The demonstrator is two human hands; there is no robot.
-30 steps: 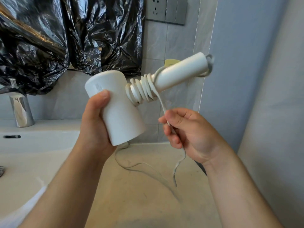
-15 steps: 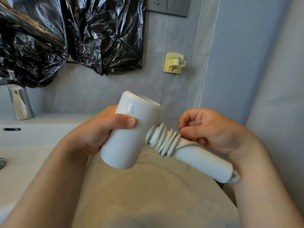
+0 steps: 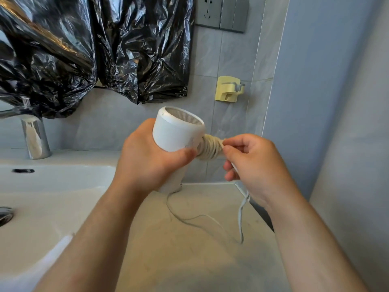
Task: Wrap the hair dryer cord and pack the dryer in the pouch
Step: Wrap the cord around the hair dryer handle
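Above counter [image 3: 189, 260], hair dryer [image 3: 176, 131] has swung mesh-up; left hand [image 3: 147, 163] grips barrel, right fingers [image 3: 233, 144] pinch cord [image 3: 210, 147].

Grey tiled wall [image 3: 231, 60] with crinkly black plastic [image 3: 94, 49] hung over it, a socket [image 3: 221, 13] up top and a yellow hook [image 3: 228, 89] below. White sink [image 3: 52, 180], chrome tap [image 3: 34, 135], beige tabletop [image 3: 189, 260]. Bluish wall [image 3: 315, 81] on the right.
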